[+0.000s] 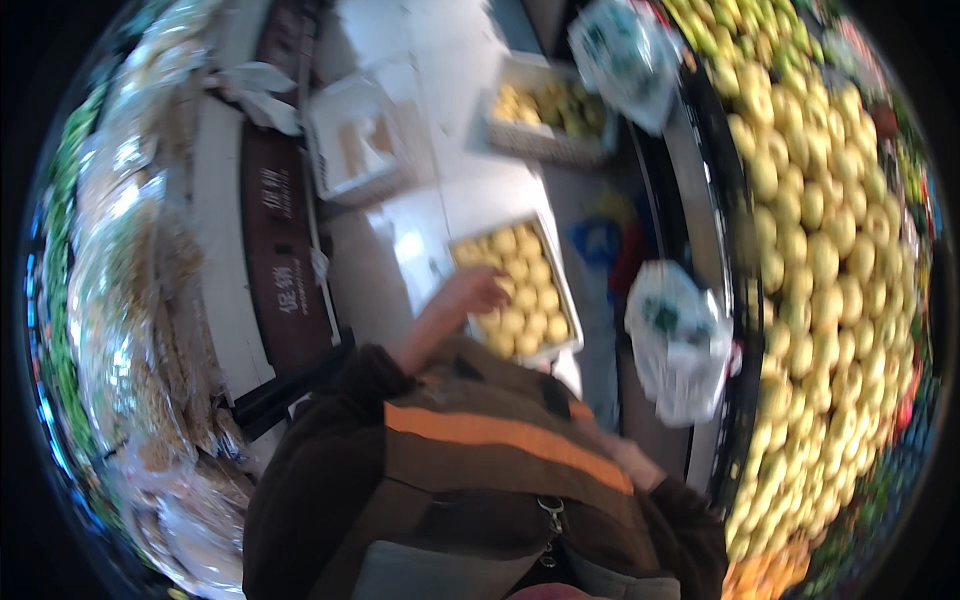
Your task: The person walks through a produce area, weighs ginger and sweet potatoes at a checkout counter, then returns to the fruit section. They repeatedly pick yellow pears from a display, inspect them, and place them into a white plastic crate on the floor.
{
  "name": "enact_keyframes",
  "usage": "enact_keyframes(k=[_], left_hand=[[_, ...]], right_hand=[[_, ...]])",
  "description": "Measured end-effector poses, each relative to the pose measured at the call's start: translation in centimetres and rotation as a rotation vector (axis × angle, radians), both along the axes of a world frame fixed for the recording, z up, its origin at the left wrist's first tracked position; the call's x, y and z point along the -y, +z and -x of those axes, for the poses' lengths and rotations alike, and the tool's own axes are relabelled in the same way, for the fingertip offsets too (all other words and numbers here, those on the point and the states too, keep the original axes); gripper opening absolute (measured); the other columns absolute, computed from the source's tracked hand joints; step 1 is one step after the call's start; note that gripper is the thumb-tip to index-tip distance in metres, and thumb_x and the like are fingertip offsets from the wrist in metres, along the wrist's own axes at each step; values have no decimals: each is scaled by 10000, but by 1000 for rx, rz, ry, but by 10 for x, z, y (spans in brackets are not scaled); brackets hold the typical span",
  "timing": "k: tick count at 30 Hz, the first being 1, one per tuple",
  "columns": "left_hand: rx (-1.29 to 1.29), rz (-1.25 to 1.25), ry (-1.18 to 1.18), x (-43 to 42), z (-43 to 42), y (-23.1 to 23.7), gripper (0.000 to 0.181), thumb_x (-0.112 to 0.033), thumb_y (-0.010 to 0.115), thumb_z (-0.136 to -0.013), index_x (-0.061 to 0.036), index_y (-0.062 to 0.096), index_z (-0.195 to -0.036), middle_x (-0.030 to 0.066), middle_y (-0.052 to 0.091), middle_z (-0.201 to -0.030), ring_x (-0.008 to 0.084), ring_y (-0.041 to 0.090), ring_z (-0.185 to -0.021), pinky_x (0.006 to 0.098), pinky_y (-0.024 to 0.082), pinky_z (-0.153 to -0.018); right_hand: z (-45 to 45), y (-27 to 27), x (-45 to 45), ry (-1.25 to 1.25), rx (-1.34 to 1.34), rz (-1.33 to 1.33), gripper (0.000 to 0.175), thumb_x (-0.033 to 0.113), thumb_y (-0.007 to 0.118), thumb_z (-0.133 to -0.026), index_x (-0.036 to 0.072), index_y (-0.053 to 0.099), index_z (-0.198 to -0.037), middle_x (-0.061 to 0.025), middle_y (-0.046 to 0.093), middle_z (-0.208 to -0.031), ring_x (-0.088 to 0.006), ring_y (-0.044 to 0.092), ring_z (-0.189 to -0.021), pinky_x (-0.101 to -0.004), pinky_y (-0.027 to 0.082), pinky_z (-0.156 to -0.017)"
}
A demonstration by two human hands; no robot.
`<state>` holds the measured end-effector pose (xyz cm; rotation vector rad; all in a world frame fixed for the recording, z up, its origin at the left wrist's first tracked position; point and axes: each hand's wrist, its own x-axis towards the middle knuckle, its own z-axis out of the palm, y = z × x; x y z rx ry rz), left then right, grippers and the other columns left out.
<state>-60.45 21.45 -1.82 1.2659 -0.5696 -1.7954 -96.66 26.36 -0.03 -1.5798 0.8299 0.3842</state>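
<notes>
My left hand (pixel 484 291) reaches over an open crate (pixel 571 319) on the floor, filled with round yellow fruit (pixel 529 300). Its fingers are blurred and lie over the fruit at the crate's left side; whether they grip one does not show. My right hand (pixel 626 454) is low at the right edge of my brown apron (pixel 495 442) with its orange stripe. Part of that hand is hidden by the apron, so its fingers cannot be made out.
To the right, a long display holds piled yellow fruit (pixel 825 300), with plastic bags (pixel 679 345) hanging at its edge. Bagged dry goods (pixel 142 300) line the left shelf. Ahead on the floor stand a white foam box (pixel 352 142) and another fruit crate (pixel 547 142).
</notes>
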Motion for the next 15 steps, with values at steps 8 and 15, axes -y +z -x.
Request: enact_keyframes(k=[8, 15], left_hand=[[-53, -273, 127, 4, -30, -47, 333, -309, 530, -994, -50, 606, -1190, 84, 685, -936, 157, 647, -792, 295, 550, -716], [413, -363, -107, 26, -11, -182, 346, -271, 649, -920, -50, 621, -1185, 69, 685, -924, 128, 639, -799, 259, 525, -691]], right_hand=[[-7, 9, -6, 70, -49, -55, 260, 156, 628, -909, -12, 632, -1108, -198, 651, -995, -341, 636, -921, -375, 507, -836], [27, -19, 47, -267, -22, -247, 200, 175, 612, -943, -11, 681, -967, -162, 636, -692, -245, 633, -632, -347, 509, -629]])
